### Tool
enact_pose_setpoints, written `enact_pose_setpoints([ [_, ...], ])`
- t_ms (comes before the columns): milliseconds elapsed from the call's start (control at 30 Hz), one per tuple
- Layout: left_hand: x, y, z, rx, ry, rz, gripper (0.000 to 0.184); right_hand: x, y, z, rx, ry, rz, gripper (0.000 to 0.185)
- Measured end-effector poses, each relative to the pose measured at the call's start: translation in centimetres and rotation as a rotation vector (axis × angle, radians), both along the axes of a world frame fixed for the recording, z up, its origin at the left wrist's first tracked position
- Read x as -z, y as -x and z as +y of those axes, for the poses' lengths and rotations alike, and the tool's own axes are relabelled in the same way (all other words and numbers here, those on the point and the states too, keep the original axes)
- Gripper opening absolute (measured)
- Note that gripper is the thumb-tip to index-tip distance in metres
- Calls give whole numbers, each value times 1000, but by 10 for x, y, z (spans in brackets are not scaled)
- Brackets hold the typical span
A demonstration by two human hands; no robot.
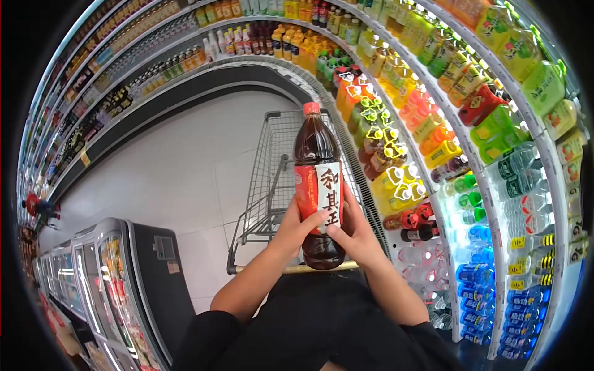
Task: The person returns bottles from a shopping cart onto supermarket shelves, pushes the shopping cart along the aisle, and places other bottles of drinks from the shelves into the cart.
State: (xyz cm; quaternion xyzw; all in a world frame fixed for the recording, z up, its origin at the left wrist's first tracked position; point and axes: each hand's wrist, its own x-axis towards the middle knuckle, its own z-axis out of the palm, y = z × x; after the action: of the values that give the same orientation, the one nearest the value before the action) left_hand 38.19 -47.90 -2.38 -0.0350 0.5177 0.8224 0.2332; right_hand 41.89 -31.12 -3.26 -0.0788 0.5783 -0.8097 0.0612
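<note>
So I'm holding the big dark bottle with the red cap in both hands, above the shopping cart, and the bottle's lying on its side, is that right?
Not quite: the head view shows the bottle upright, its red cap at the top. The rest holds: your left hand and right hand both hold it above the cart.

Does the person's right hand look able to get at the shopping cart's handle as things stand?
Probably yes, once freed: the right hand is holding the dark bottle together with the left hand. The cart handle shows close by, and nothing else seems in the way.
</note>
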Motion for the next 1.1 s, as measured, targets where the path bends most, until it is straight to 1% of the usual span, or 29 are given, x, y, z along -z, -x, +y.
enact_pose_setpoints([
  [33,1,-7,-6,-9,2,48,63,9,1,-9,40,-108,48,99],
  [100,6,-21,-20,-13,12,110,66,9,-2,-21,-50,29,-55,101],
  [133,5,-25,-26,11,80,67,69,7,-4,-21,-78,90,-106,101],
  [167,3,-29,-28,5,75,80,68,4,-5,-22,-118,116,-112,102],
  [333,-3,-38,-36,-24,38,93,65,10,-17,-29,-188,198,-132,103],
  [400,-6,-41,-38,-37,27,86,66,12,-20,-36,-109,181,-80,103],
  [433,-6,-43,-39,-40,32,82,66,13,-20,-37,-113,187,-84,103],
  [533,-4,-45,-34,-41,32,60,69,13,-18,-27,-235,264,-248,99],
  [567,-6,-46,-31,-63,33,52,70,12,-18,-24,-229,227,-250,98],
  [600,-9,-47,-30,-87,40,43,72,7,-18,-23,-234,245,-263,99],
  [733,-15,-46,-28,-66,-51,15,72,5,-21,-18,-223,156,-140,102],
  [800,-13,-46,-27,-67,-50,20,74,9,-22,-18,-200,132,-86,103],
  [900,-9,-45,-24,-42,-87,78,78,6,-22,-14,-223,169,-132,102],
  [967,-12,-44,-21,-34,-92,82,78,4,-24,-11,-207,210,-190,97],
  [1067,-7,-44,-20,-22,-100,79,79,10,-28,-4,-244,174,-275,92],
  [1100,-5,-44,-20,-19,-104,75,79,8,-29,-6,-230,193,-259,90],
])
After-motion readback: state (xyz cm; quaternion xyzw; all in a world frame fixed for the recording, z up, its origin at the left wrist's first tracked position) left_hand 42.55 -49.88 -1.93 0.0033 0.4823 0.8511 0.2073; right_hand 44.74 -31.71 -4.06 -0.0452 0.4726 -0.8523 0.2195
